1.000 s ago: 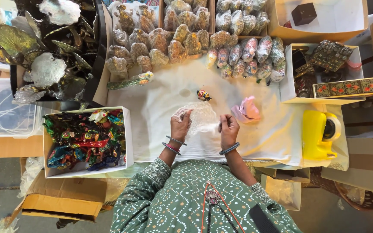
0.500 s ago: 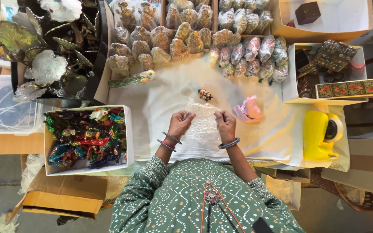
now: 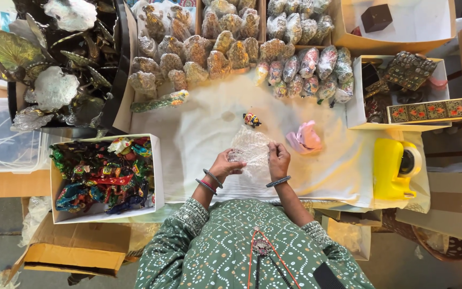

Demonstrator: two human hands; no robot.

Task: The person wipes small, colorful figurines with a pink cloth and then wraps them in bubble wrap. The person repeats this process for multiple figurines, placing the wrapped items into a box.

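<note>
Bubble wrap sheet point(image 3: 249, 150) on the cloth-covered table point(image 3: 199, 134), between left hand point(image 3: 224, 165) and right hand point(image 3: 278, 160); small figurine point(image 3: 251, 120) just behind it; box of figurines point(image 3: 102, 176) left; tape dispenser point(image 3: 394, 168) right; wrapped bundles point(image 3: 231, 51) in rows behind

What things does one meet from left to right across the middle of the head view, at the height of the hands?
Box of colourful figurines → left hand → bubble wrap sheet → right hand → pink paper piece → yellow tape dispenser.
</note>
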